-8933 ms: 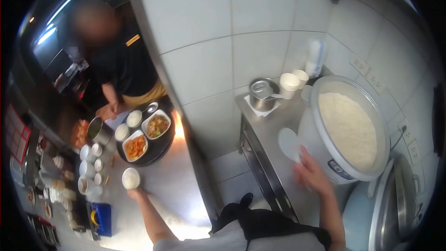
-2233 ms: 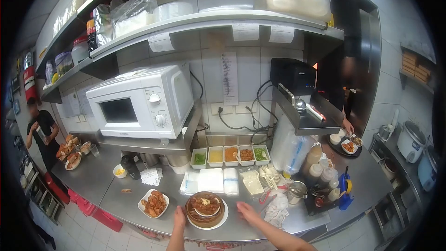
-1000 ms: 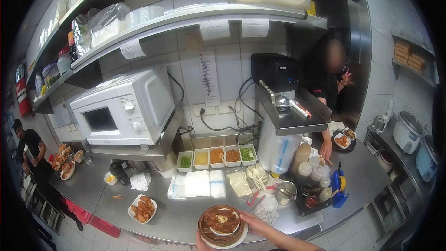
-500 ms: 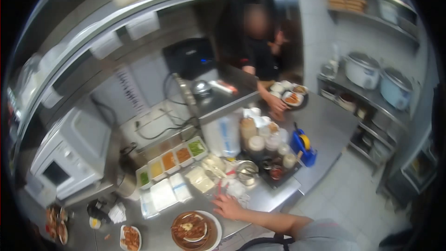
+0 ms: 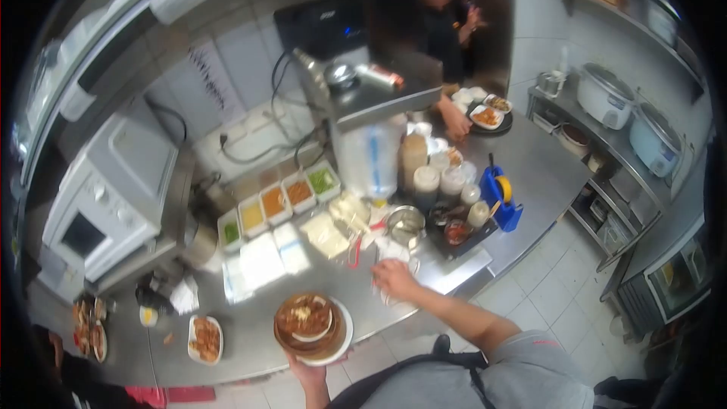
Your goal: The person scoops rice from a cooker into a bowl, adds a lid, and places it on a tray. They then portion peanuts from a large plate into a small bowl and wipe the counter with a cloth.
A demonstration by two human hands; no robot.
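White, a food dish (image 5: 219, 346) sits left of the left grip (image 5: 306, 368), which pinches a plate (image 5: 343, 348) bearing a brown bowl (image 5: 338, 329), just beyond; farther right, the right grip (image 5: 394, 281) touches a cloth (image 5: 395, 251), whether pinching I cannot tell.

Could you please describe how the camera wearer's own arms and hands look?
The left hand and right hand are ungloved. A short grey sleeve with a faint reddish mark covers the right upper arm, leaving the forearm bare; the left sleeve is out of view.

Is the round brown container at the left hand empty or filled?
Filled: brown food with a pale topping shows inside the round brown container.
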